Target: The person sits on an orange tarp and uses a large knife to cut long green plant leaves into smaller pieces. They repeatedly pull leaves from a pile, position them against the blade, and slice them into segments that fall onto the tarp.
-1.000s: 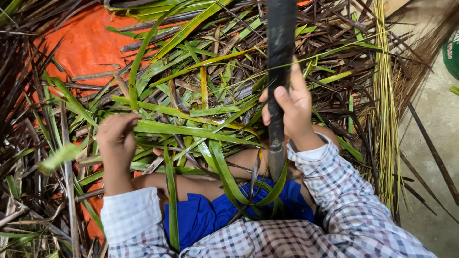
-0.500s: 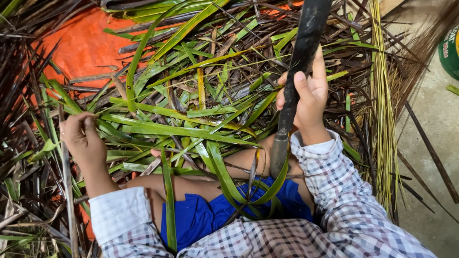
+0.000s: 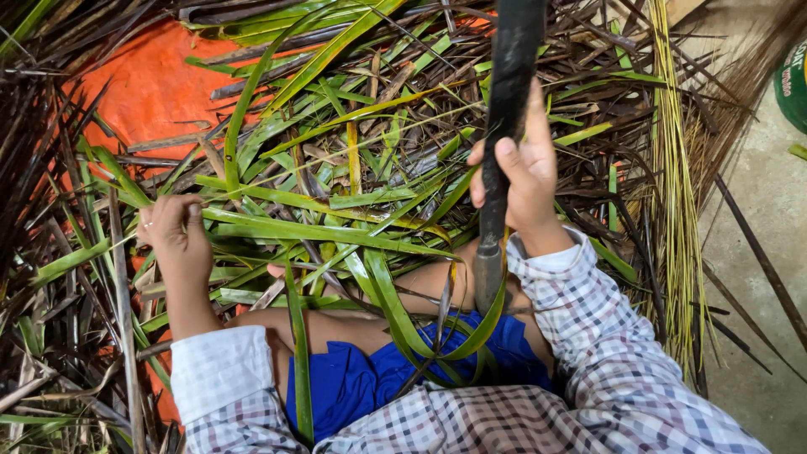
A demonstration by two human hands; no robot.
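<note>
My right hand (image 3: 523, 175) grips the handle of a long dark knife (image 3: 507, 101); its blade points away from me, up over the pile, and the handle's end hangs near my lap. My left hand (image 3: 175, 231) is closed on the end of a long green palm leaf (image 3: 319, 229) that lies crosswise over my legs. Several more green leaf strips (image 3: 382, 290) drape over my knees and blue shorts (image 3: 353, 382). Both arms wear checked sleeves.
A heap of green and dried brown palm leaves (image 3: 353, 109) lies on an orange tarp (image 3: 147, 92). A bundle of thin yellow-green leaf ribs (image 3: 672, 185) lies at the right, beside bare concrete floor (image 3: 756, 252). A green container (image 3: 792, 80) shows at the right edge.
My left hand slid left and back along the green leaf. My right hand swung the knife to the right, then back to near upright.
</note>
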